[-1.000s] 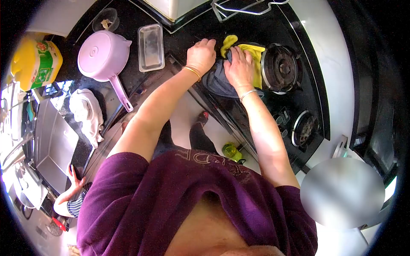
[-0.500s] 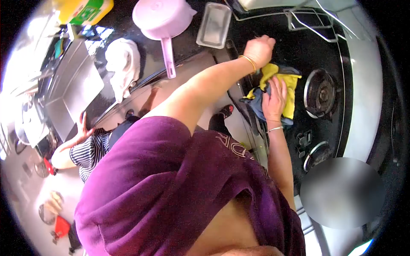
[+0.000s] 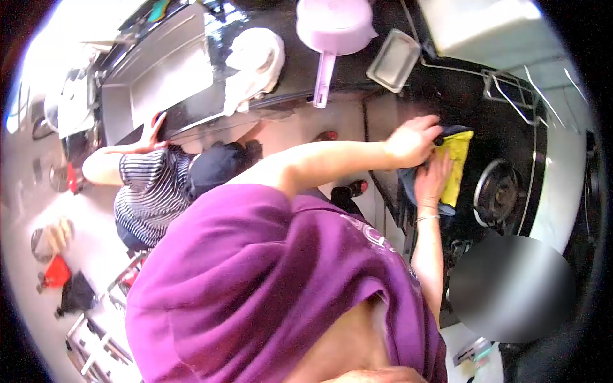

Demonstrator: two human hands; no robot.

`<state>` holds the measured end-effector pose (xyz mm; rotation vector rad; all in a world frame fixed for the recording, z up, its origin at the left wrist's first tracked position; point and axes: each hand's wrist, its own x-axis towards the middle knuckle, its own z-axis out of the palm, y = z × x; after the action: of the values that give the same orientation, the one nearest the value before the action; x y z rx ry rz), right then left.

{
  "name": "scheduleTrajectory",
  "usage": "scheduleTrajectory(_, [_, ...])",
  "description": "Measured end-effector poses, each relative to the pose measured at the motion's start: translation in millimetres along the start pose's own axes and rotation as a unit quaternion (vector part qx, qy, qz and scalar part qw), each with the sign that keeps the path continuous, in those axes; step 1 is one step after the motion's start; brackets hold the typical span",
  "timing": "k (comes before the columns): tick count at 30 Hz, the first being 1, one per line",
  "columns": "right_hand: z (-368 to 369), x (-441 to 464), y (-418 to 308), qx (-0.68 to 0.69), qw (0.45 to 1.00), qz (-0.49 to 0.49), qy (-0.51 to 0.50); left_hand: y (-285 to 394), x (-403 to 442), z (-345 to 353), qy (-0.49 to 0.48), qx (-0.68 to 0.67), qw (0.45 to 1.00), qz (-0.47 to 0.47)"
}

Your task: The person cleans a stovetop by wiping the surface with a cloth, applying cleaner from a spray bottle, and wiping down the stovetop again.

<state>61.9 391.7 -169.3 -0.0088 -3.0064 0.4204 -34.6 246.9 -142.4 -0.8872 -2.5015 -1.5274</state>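
A yellow and grey-blue cloth (image 3: 454, 167) lies on the black stove top, partly folded, beside a round burner (image 3: 498, 193). My right hand (image 3: 431, 182), with a thin bracelet at the wrist, rests on the cloth with its fingers stretched out flat. Just above it, my left hand (image 3: 412, 140) is closed, its curled fingertips at the cloth's upper left edge. What they hold, if anything, is hidden.
A shallow metal tray (image 3: 394, 62), a pink long-handled strainer or pan (image 3: 335, 25) and a white cloth (image 3: 255, 60) lie along the counter. A sink (image 3: 169, 57) is at left, where a person in a striped top (image 3: 153, 182) stands. A wire rack (image 3: 511, 96) is at the back right.
My left hand has come down from the stove surface to the cloth's edge. The cloth looks more folded under my right hand. The whole view has shifted, showing more of the other person.
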Motion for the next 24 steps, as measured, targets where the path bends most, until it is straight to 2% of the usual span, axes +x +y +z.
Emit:
scheduleTrajectory(3, [-19,-39,-10,-0.023,0.999,-0.025,-0.04,3,-30,-21,-0.029,0.003,0.999,0.045])
scheduleTrajectory(7, [-32,-74,-21,0.084,0.996,0.022,-0.011,13,-51,-42,-0.086,-0.044,0.995,0.022])
scheduleTrajectory(12, [-50,-112,-8,0.129,0.987,0.094,-0.013,15,-52,-34,-0.145,-0.051,0.985,0.073])
scheduleTrajectory(13, [-51,-118,-3,0.143,0.979,0.143,0.02,14,-48,-31,-0.134,-0.046,0.987,0.075])
scheduleTrajectory(15, [-71,-117,1,0.299,0.886,0.348,0.068,10,-38,-27,-0.116,-0.036,0.989,0.086])
scheduleTrajectory(17, [-84,-101,15,0.248,0.898,0.311,0.186,5,-13,-22,-0.105,0.001,0.988,0.111])
scheduleTrajectory(18, [-101,-80,9,0.28,0.887,0.277,0.239,0,1,-14,-0.079,0.025,0.988,0.132])
scheduleTrajectory(19, [-111,-61,4,0.243,0.895,0.229,0.295,-2,16,-8,-0.069,0.051,0.986,0.143])
scheduleTrajectory(20, [-114,-43,4,0.211,0.907,0.195,0.308,-7,31,0,-0.06,0.093,0.98,0.165])
scheduleTrajectory(21, [-111,-26,5,0.178,0.917,0.161,0.319,-11,46,9,-0.05,0.134,0.972,0.186])
scheduleTrajectory(23, [-94,7,5,0.127,0.954,0.176,0.209,-17,70,27,-0.058,0.209,0.957,0.19])
scheduleTrajectory(24, [-61,18,13,0.097,0.969,0.149,0.172,-21,80,35,-0.06,0.245,0.949,0.188])
